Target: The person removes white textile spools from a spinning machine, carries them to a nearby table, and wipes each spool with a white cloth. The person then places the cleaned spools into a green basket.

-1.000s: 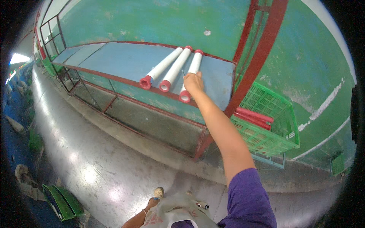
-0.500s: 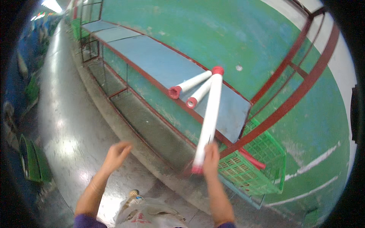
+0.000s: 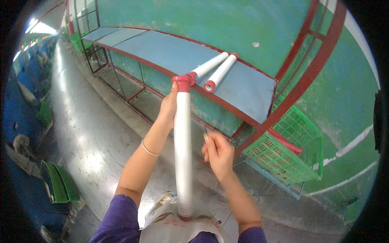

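A long white tube with red end caps (image 3: 183, 150) stands nearly upright in front of me, its lower end resting against the pale cloth at my waist (image 3: 178, 227). My left hand (image 3: 167, 108) grips the tube near its top cap. My right hand (image 3: 218, 151) hovers just right of the tube with fingers loosely curled, holding nothing that I can make out. Two more white tubes with red caps (image 3: 214, 72) lie side by side on the blue shelf top (image 3: 162, 50).
The shelf has a red metal frame (image 3: 298, 77) and stands along a green wall. A green plastic crate (image 3: 285, 150) holding red-capped tubes sits under its right end. Green crates (image 3: 58, 184) lie on the grey floor at left.
The tube was swung from my right hand's grip into an upright stand against my body. My left hand has taken hold near its top, and my right hand has let go.
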Demonstrator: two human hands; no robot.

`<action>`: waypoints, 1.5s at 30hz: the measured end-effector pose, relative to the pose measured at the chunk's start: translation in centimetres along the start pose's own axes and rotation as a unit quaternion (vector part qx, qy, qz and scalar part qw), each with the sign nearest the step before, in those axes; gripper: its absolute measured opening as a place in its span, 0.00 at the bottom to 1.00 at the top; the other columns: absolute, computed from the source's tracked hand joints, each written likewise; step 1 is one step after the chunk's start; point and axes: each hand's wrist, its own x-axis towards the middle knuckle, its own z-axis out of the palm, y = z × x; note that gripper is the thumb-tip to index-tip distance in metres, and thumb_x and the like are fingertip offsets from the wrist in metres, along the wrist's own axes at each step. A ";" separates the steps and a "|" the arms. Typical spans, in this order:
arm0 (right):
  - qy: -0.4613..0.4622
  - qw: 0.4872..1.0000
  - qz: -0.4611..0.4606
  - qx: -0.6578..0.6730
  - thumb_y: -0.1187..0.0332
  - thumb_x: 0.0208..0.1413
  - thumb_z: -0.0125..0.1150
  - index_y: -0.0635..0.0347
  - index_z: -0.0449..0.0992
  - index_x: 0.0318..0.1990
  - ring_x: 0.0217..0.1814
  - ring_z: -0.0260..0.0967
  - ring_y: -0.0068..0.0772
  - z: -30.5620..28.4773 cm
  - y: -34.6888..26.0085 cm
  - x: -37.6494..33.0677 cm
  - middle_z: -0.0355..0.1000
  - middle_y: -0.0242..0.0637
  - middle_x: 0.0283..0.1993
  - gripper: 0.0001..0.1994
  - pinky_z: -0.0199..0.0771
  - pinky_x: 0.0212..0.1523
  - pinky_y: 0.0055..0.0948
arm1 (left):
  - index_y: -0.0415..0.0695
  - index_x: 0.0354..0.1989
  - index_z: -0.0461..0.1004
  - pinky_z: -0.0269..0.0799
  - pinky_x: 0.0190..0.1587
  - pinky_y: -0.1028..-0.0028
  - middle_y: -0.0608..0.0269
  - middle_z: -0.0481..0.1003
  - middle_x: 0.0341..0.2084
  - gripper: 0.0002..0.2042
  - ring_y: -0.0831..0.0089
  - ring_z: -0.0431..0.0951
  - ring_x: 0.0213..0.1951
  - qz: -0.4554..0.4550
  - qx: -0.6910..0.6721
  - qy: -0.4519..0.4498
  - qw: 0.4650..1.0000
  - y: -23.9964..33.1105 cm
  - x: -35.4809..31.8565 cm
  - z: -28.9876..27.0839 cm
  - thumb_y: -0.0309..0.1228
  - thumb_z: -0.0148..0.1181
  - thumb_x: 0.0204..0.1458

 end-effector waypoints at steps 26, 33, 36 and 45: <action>0.054 0.957 -0.129 -0.255 0.69 0.53 0.51 0.62 0.69 0.50 0.28 0.73 0.44 5.9 1.9 1.0 0.72 0.50 0.32 0.16 0.72 0.28 0.34 | 0.38 0.37 0.66 0.74 0.27 0.74 0.59 0.73 0.26 0.17 0.71 0.75 0.25 -0.042 -0.092 -0.051 0.994 -2.9 -2.1 -2.6 0.42 0.54 0.52; 0.032 0.959 -0.117 -0.257 0.74 0.50 0.54 0.62 0.69 0.49 0.24 0.72 0.41 5.7 3.4 -4.2 0.72 0.49 0.28 0.17 0.70 0.22 0.32 | 0.35 0.39 0.65 0.77 0.34 0.67 0.54 0.73 0.29 0.16 0.66 0.76 0.29 -0.074 -0.133 -0.054 0.987 -6.0 -6.1 -3.7 0.39 0.51 0.54; 0.018 0.959 -0.132 -0.248 0.75 0.49 0.54 0.62 0.69 0.50 0.21 0.71 0.39 5.5 4.1 -6.3 0.72 0.47 0.26 0.18 0.69 0.20 0.31 | 0.35 0.40 0.64 0.76 0.34 0.66 0.52 0.73 0.31 0.17 0.65 0.76 0.31 -0.090 -0.145 -0.043 0.984 -7.8 -8.4 -4.7 0.39 0.51 0.54; -0.079 0.963 -0.164 -0.199 0.73 0.46 0.58 0.64 0.68 0.50 0.16 0.66 0.29 4.3 5.8 -13.2 0.68 0.35 0.19 0.21 0.64 0.17 0.27 | 0.40 0.52 0.59 0.72 0.44 0.56 0.57 0.69 0.40 0.26 0.61 0.73 0.40 -0.130 -0.145 -0.011 0.981 -10.6 -15.5 -6.9 0.43 0.55 0.48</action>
